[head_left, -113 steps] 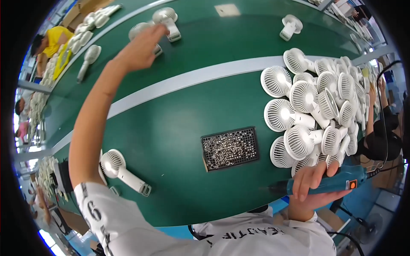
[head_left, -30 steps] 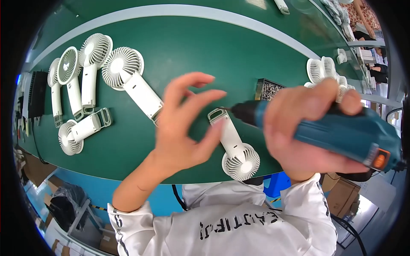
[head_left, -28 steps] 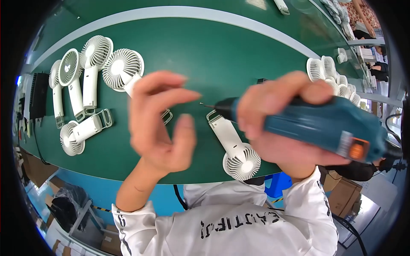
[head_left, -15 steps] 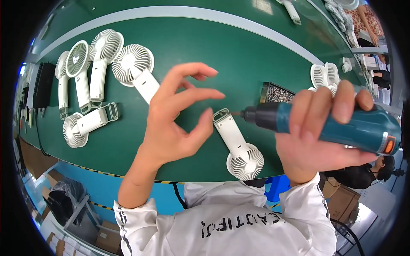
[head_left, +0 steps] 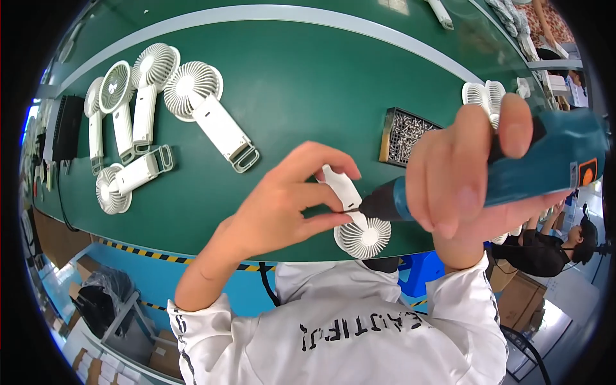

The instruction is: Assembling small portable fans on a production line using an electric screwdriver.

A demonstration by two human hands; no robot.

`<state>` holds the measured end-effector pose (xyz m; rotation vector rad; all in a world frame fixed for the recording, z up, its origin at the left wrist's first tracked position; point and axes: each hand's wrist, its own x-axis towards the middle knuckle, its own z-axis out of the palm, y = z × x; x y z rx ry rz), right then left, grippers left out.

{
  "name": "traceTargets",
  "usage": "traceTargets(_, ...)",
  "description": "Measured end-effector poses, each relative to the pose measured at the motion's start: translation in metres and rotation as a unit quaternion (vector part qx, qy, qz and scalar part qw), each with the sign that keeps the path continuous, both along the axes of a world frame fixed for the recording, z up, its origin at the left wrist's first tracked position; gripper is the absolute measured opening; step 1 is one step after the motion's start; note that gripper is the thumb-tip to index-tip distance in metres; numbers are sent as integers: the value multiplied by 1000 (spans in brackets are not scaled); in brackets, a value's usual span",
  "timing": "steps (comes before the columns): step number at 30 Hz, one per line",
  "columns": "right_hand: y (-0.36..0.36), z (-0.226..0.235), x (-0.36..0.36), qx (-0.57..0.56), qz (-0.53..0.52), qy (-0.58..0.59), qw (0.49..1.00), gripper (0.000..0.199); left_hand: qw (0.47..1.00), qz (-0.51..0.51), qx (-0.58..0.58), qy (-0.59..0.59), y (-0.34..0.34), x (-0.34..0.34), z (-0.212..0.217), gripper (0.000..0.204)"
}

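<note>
Much bare surface (head_left: 301, 96) left of the screw tray (head_left: 401, 138), near edge (head_left: 308, 259) on its near side. With left hand (head_left: 279, 205) half curled, covers part of one white fan (head_left: 367, 240), nearside of the tray; cannot tell whether fingertips (head_left: 340, 219) hold anything. With right hand (head_left: 459, 183) wrapped closed, grips one teal screwdriver (head_left: 536, 170). Counts five more fans (head_left: 189, 88) left of the tray.

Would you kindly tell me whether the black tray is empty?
Not empty: many small silvery pieces lie in the black tray.
</note>
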<state>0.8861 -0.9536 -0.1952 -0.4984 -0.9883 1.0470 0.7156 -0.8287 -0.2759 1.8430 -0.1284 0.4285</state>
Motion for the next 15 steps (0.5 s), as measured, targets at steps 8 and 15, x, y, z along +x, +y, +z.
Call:
traceTargets(8, -2, -18, -29, -3, -129, -93, 987, 75, 962, 266, -7, 67, -33, -10, -29, 32)
traceTargets(15, 2, -24, -34, 14, -159, -82, 984, 81, 957, 283, -16, 59, -37, -14, -39, 39)
